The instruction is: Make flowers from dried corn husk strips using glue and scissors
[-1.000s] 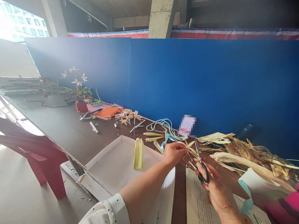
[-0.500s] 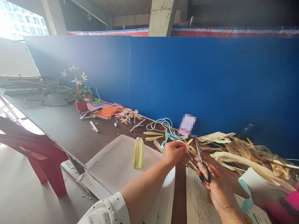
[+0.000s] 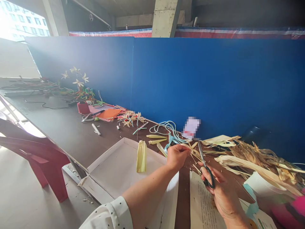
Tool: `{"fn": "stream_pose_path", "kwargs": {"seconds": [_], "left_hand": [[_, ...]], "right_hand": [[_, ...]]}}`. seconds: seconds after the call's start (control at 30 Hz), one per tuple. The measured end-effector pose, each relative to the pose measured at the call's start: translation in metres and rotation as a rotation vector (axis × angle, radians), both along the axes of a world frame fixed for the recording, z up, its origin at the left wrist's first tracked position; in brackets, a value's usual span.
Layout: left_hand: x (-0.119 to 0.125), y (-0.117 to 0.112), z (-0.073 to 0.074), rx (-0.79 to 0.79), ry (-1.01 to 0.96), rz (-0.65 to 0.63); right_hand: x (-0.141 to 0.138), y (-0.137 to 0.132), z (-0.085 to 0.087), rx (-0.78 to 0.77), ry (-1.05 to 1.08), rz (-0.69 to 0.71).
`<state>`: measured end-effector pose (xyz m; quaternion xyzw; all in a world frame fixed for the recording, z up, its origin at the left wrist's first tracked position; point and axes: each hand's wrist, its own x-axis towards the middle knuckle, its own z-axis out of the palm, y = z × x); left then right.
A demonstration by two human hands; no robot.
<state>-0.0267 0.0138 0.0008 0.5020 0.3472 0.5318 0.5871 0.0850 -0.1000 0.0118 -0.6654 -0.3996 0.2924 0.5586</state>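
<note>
My left hand [image 3: 177, 156] pinches a small pale husk flower [image 3: 193, 147] between thumb and fingertips, its narrow petals spread to the right. My right hand [image 3: 220, 187] is wrapped round the black handles of a pair of scissors [image 3: 207, 173]. The blades point up and away, close to the right of the flower and apart from my left hand. Beneath my left forearm lies a shallow white box lid [image 3: 111, 165], with a yellow-green piece of husk [image 3: 141, 156] on it. Husk scraps [image 3: 196, 168] litter the brown table below the flower.
Dried corn husks [image 3: 262, 156] are heaped at the right, beside a white cup [image 3: 262, 184]. A printed sheet [image 3: 202, 203] lies in front. Light-blue cord [image 3: 166, 128] and finished flowers [image 3: 133, 117] lie along the blue partition [image 3: 190, 79]. A red chair [image 3: 43, 162] stands at left.
The scissors have tilted slightly to the left, their tips nearer the flower. My left hand and the flower have hardly moved.
</note>
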Motion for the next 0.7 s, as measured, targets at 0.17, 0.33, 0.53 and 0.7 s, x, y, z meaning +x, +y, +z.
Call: {"fn": "stream_pose_path", "kwargs": {"seconds": [0.17,0.33,0.53,0.7], "left_hand": [[-0.0001,-0.0014,0.0002,0.016,-0.012,-0.022],[0.0013,-0.0007,-0.0007,-0.009,-0.003,-0.025],[0.0012,-0.0025,-0.0001,0.005,0.013,-0.031],[0.0008,-0.0033,-0.0008,0.004,0.027,-0.040]], "right_hand": [[0.0006,-0.0008,-0.0005,-0.066,0.070,0.012],[0.0004,-0.0021,0.0002,-0.048,0.106,0.021],[0.0052,-0.0010,-0.0052,-0.037,0.117,0.029],[0.0066,-0.0001,-0.0080,-0.012,0.111,0.036]]}}
